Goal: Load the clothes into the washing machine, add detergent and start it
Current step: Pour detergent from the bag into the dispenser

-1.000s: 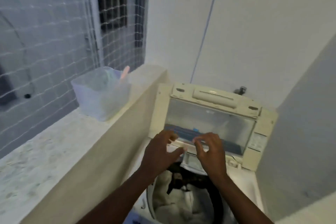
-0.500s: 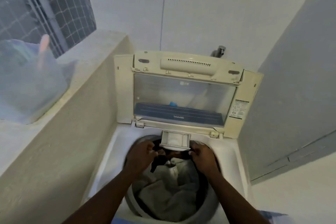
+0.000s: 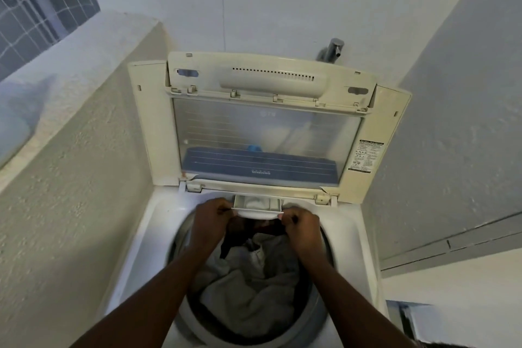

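A white top-loading washing machine [image 3: 147,237] stands below me with its cream lid [image 3: 271,121] raised upright. The drum holds grey and dark clothes [image 3: 251,288]. At the drum's back rim a small white detergent drawer [image 3: 258,206] is pulled out, with white powder inside. My left hand [image 3: 210,220] grips the drawer's left front corner. My right hand [image 3: 300,227] pinches its right front corner. Both forearms reach over the drum.
A rough plastered ledge [image 3: 70,70] runs along the left, with a translucent container's edge [image 3: 11,133] at the far left. A tap [image 3: 333,48] sticks out of the back wall. A grey wall [image 3: 457,121] closes the right side.
The view has swung down and right from the ledge to the machine. My hands dropped from the lid's lower edge to the detergent drawer, and the drawer now sits further in than half a second ago.
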